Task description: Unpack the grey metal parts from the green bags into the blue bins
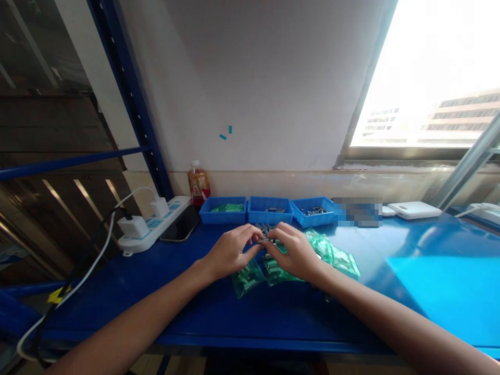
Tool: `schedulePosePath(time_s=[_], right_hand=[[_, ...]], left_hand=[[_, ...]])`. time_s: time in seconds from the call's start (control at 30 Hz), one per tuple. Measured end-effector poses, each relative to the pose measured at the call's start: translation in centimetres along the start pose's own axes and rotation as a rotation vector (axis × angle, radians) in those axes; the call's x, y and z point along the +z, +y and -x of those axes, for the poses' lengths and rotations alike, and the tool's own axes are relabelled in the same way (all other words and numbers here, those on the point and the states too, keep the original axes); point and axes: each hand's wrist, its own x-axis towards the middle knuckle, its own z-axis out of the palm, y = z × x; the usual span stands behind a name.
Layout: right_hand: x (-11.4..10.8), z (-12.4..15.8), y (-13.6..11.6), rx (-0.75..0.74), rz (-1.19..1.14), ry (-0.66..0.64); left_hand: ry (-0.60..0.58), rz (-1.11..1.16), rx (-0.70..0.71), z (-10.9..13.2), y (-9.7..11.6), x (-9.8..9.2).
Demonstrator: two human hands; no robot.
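Note:
My left hand (230,251) and my right hand (296,252) meet over the middle of the blue table, thumbs and fingertips pinched close together. A small pale piece seems to sit between the fingertips, too small to name. Just behind the fingers lie several small grey metal cylinders (265,227), partly hidden by the hands. Below the left hand rests a green plastic bag (249,278) with small pale parts inside. Another green bag (276,272) lies under the right hand, partly covered. More green bags (332,253) are spread to the right of that hand.
Three blue bins stand along the back: one with green bags (207,214), a middle bin (269,214) and one with metal parts (312,221). At left are a power strip (156,225), a phone (182,225) and a bottle (198,183). A white device (414,210) lies back right.

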Motion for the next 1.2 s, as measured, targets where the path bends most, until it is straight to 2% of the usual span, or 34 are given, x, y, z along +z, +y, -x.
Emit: schedulePosePath(time_s=[0.33, 0.5, 0.6, 0.77, 0.87, 1.03, 1.2], right_hand=[[0.0, 0.1, 0.0, -0.021, -0.064, -0.045], [-0.2, -0.2, 0.3, -0.058, -0.027, -0.023], [-0.2, -0.5, 1.9, -0.040, 0.035, 0.025], [-0.2, -0.7, 6.6, 0.113, 0.203, 0.121], [-0.2, -0.6, 8.6, 0.174, 0.277, 0.147], [-0.1, -0.5, 9.5, 0.228, 0.366, 0.172], [0.1, -0.4, 10.1, 0.273, 0.398, 0.177]], left_hand=[[0.016, -0.010, 0.024, 0.0, -0.1, 0.1], [-0.004, -0.045, 0.006, -0.1, -0.1, 0.0], [-0.065, -0.123, -0.047, -0.1, -0.5, -0.1], [-0.258, -0.290, -0.080, 0.3, -1.6, 0.2], [-0.326, -0.332, -0.068, 0.5, -1.9, 0.3], [-0.337, -0.394, -0.066, 0.6, -1.8, -0.6], [-0.368, -0.602, -0.250, 0.5, -2.0, -2.1]])
